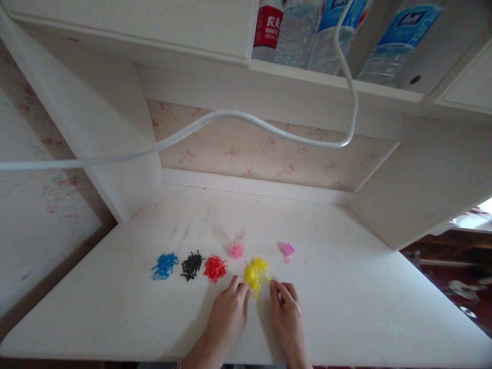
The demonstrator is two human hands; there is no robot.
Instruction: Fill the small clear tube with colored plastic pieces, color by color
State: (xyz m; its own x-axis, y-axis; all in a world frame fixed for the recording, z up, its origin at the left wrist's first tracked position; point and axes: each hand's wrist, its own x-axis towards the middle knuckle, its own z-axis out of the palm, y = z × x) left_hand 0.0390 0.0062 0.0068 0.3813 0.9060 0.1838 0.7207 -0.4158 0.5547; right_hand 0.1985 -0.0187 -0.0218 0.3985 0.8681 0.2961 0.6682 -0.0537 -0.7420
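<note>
On the white desk (346,287) lie small heaps of tiny rubber bands in a row: blue (164,265), black (191,265), red (214,267) and yellow (255,274). My left hand (229,311) rests on the desk with its curled fingertips touching the left edge of the yellow heap. My right hand (286,310) lies beside it, its fingertips pressed together at the heap's right edge. A small clear bottle (237,244) with pink bands inside stands behind the heaps. Its pink cap (286,250) lies to the right.
A white cable (246,117) hangs across the alcove above the desk. Water bottles (307,31) stand on the shelf overhead. White side panels close in the desk at left and right. Floral wallpaper covers the back wall.
</note>
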